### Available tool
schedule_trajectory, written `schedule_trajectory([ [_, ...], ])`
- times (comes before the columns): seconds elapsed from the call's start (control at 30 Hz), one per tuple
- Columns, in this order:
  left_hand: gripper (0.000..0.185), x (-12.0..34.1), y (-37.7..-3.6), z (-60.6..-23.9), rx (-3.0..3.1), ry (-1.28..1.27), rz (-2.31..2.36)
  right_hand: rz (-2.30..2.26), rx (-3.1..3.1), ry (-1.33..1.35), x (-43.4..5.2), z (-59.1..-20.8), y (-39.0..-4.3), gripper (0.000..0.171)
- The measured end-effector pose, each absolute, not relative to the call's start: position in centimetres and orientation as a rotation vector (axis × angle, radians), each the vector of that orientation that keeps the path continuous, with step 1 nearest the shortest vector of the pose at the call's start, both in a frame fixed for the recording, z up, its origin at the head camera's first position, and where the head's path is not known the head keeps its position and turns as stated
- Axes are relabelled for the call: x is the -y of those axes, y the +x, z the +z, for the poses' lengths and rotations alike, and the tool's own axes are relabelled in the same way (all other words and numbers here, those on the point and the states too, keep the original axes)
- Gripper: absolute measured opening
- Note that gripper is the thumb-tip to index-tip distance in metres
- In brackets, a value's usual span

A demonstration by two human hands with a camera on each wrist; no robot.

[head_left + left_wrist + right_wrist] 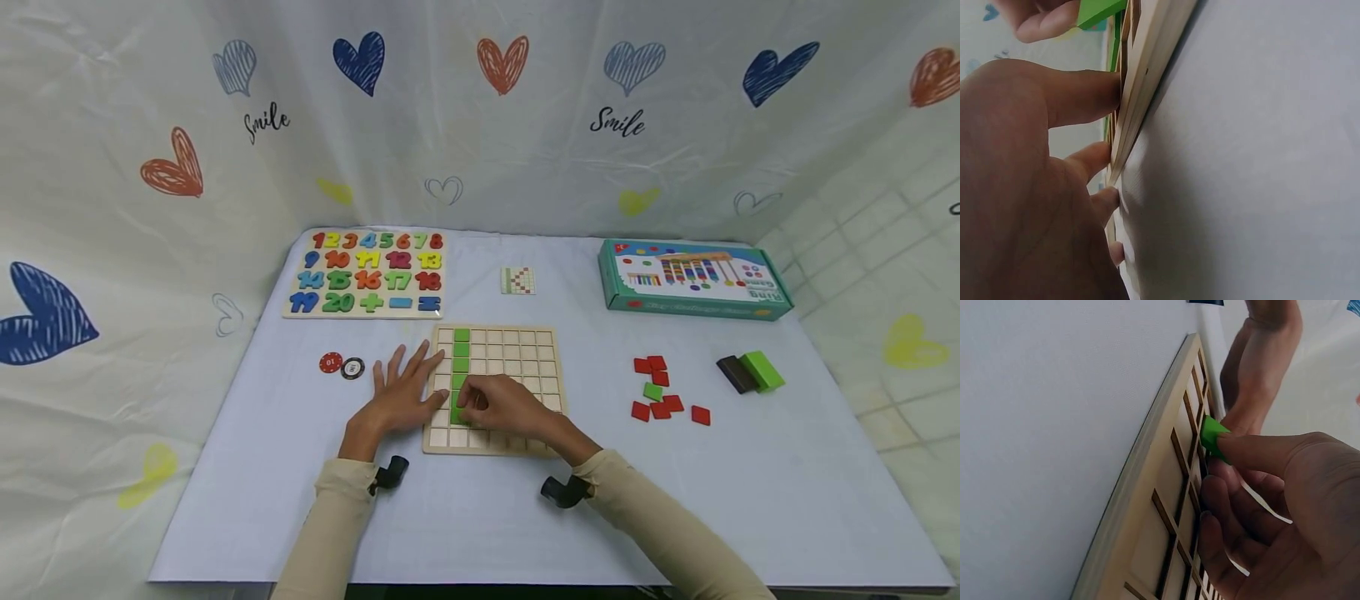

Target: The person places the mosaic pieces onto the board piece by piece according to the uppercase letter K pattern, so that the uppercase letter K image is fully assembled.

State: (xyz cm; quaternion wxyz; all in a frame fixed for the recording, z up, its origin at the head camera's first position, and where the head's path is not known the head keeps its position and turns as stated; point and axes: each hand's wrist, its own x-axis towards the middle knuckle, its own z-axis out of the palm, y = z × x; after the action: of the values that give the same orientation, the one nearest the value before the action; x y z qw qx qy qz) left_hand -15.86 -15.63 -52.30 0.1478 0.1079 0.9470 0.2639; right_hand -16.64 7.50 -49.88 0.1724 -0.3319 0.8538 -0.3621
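Note:
A wooden grid board [528, 354] lies on the white table, with a column of green square tiles [461, 350] in its second column from the left. Spread fingers of my left hand [397, 402] rest along the board's left edge, the thumb touching its rim in the left wrist view. Over the lower part of the green column, my right hand [510, 406] pinches a green tile [1213, 437] between thumb and finger. The tile is tilted close over the grid in the right wrist view. Part of the board is hidden under the right hand.
Loose red tiles [661, 410] and one green tile [652, 391] lie to the right, near black [737, 375] and green [762, 371] blocks. Behind stand a number board [365, 310], a small pattern card [517, 281] and a teal box [697, 279]. Two round chips [331, 362] lie left.

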Motion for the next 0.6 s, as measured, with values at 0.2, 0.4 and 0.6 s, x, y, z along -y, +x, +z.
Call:
schedule_trajectory([
  [0.2,0.074,15.75,-15.97,-53.29,-2.725,0.316,0.797,-1.013,-2.448,-0.946,-7.5,-49.96,-16.12,0.008],
  [0.4,0.074,15.84,-15.98,-53.33,-2.734,0.326,0.793,-1.011,-2.461,-0.952,-7.32,-50.04,-15.85,0.005],
  [0.6,0.074,15.79,-15.94,-53.19,-2.739,0.323,0.785,-1.003,-2.445,-0.944,-7.22,-50.2,-15.7,0.004],
])
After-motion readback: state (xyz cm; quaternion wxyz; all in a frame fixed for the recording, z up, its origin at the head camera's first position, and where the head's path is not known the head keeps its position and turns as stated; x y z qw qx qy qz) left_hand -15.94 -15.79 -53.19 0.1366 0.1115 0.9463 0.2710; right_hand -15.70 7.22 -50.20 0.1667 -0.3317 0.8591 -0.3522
